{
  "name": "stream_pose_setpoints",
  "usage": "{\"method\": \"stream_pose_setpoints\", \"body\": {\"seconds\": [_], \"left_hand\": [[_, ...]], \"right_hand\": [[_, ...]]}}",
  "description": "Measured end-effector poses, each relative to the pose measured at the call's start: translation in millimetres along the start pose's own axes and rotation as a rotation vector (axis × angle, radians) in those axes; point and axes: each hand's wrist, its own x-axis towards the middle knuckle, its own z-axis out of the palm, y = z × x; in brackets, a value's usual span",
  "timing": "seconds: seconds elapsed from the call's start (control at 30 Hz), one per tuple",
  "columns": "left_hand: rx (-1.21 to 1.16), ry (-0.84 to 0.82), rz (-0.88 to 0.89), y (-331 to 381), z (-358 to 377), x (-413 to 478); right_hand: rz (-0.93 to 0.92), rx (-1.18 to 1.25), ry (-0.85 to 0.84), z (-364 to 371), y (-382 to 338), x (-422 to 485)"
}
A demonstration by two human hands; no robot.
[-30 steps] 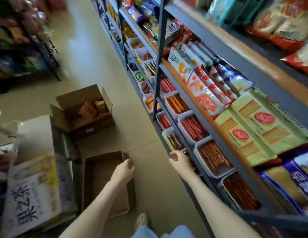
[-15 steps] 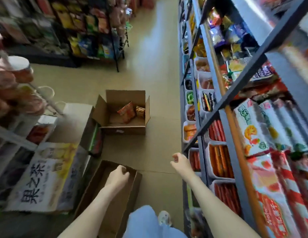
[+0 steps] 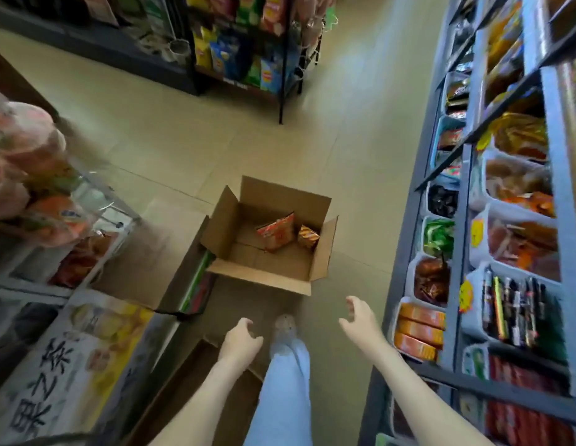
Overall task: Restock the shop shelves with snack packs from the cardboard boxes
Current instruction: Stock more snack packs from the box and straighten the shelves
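Left hand [image 3: 242,342] and right hand [image 3: 360,324] hold nothing, fingers loosely curled, just short of the open cardboard box [image 3: 281,201] on the floor, where two snack packs [image 3: 276,231] lean far right, probably light, crinkly and slippery, best pinched at the top seam.

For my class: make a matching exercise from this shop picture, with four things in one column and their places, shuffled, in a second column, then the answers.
Things
1. red snack pack
2. open cardboard box
3. orange packs
4. crisp bags

Places
A. on the far rack
B. low on the right-hand shelves
C. inside the open cardboard box
D. on the floor, ahead of the shoe

Pairs: 1-C, 2-D, 3-B, 4-A
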Motion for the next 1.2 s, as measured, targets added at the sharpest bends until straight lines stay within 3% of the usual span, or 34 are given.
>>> {"method": "stream_pose_setpoints", "body": {"seconds": [0.1, 0.2, 0.37, 0.53, 0.63, 0.7, 0.8, 0.93, 1.2], "left_hand": [[-0.065, 0.011, -0.005, 50, -22, 69], [-0.147, 0.038, -0.017, 78, -37, 150], [-0.362, 0.081, -0.146, 87, -23, 293], [-0.544, 0.113, -0.219, 71, 49, 398], [-0.604, 0.147, -0.228, 56, 74, 443], [-0.610, 0.177, -0.223, 50, 82, 465], [-0.580, 0.220, -0.211, 54, 83, 477], [-0.525, 0.244, -0.151, 84, 50, 454], [-0.373, 0.184, 0.271, 215, -75, 329]], "right_hand": [[0.030, -0.090, -0.031, -19, -32, 79], [-0.052, -0.194, -0.075, -21, -62, 170], [-0.031, -0.131, -0.055, 36, -87, 336], [-0.356, -0.458, -0.156, 111, -96, 495], [-0.380, -0.531, -0.166, 148, -89, 567], [-0.403, -0.648, -0.089, 167, -80, 594], [-0.483, -0.689, 0.026, 173, -78, 594], [-0.736, -0.472, 0.134, 130, -96, 534], [-0.668, -0.078, 0.290, -99, -168, 371]]}}
